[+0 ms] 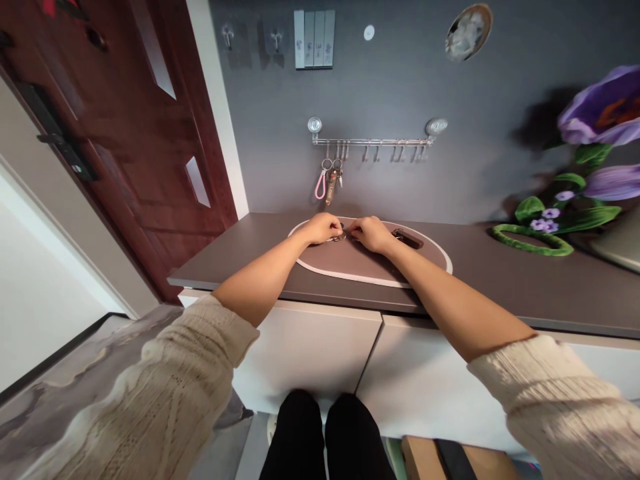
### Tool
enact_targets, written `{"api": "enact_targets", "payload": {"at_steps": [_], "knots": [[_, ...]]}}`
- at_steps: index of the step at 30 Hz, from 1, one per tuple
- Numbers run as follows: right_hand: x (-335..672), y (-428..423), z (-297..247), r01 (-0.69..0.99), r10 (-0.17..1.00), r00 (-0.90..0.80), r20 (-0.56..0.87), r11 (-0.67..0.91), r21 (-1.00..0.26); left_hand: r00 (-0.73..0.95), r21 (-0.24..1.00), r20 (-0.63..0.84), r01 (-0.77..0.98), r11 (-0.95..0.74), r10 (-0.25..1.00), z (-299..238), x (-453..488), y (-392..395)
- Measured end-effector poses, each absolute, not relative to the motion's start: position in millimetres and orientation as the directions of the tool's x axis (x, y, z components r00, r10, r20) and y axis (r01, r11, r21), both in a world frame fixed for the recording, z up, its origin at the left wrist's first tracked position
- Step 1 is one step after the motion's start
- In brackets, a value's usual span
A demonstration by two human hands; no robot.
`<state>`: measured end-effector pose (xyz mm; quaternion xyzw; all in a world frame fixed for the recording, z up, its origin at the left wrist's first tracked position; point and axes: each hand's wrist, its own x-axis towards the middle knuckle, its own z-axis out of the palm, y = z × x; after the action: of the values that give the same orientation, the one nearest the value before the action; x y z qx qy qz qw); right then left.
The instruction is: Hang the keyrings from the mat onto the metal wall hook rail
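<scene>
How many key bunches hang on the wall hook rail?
2, side by side at the left end of the hook rail: one with a pink strap, one with a brown fob. The other hooks look bare.

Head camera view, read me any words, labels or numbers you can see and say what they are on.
None reads clearly.
Wall switch panel: small marks, too blurred.
Brown key tag on the hook rail: lettering too small.
Small item between left hand and right hand: nothing legible.

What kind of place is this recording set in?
Probably a home entryway: a wooden door, a wall hook rail with hanging keys, and a cabinet top where both hands work on an oval mat.
</scene>
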<state>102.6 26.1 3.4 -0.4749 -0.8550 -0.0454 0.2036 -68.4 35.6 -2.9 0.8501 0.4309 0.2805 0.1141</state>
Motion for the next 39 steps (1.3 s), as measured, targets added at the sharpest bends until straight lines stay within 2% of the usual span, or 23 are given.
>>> {"api": "enact_targets", "payload": {"at_steps": [8, 13, 20, 24, 30, 33, 39], "knots": [[102, 25, 5, 0.816, 0.792, -0.460, 0.402, 0.555, -0.159, 0.398, 0.471, 0.392, 0.687, -0.553, 0.829, 7, -67, 26], [100, 21, 7, 0.822, 0.814, -0.417, 0.404, 0.528, -0.215, 0.352, 0.572, 0.401, 0.626, -0.531, 0.846, 11, -65, 22], [98, 18, 9, 0.747, 0.864, -0.285, 0.416, 0.472, -0.468, 0.221, 0.780, 0.396, 0.431, -0.453, 0.891, 18, -62, 16], [97, 22, 9, 0.627, 0.867, -0.253, 0.429, 0.485, -0.609, 0.157, 0.850, 0.384, 0.325, -0.415, 0.910, 22, -60, 13], [93, 21, 11, 0.294, 0.871, -0.223, 0.438, 0.488, -0.822, 0.107, 0.909, 0.358, 0.185, -0.373, 0.927, 21, -58, 17], [91, 15, 16, 0.200, 0.883, -0.205, 0.421, 0.459, -0.866, 0.089, 0.938, 0.317, 0.120, -0.326, 0.944, 19, -58, 20], [91, 11, 18, 0.125, 0.899, -0.185, 0.397, 0.422, -0.898, 0.066, 0.965, 0.263, 0.003, -0.263, 0.963, 18, -57, 22]]}}
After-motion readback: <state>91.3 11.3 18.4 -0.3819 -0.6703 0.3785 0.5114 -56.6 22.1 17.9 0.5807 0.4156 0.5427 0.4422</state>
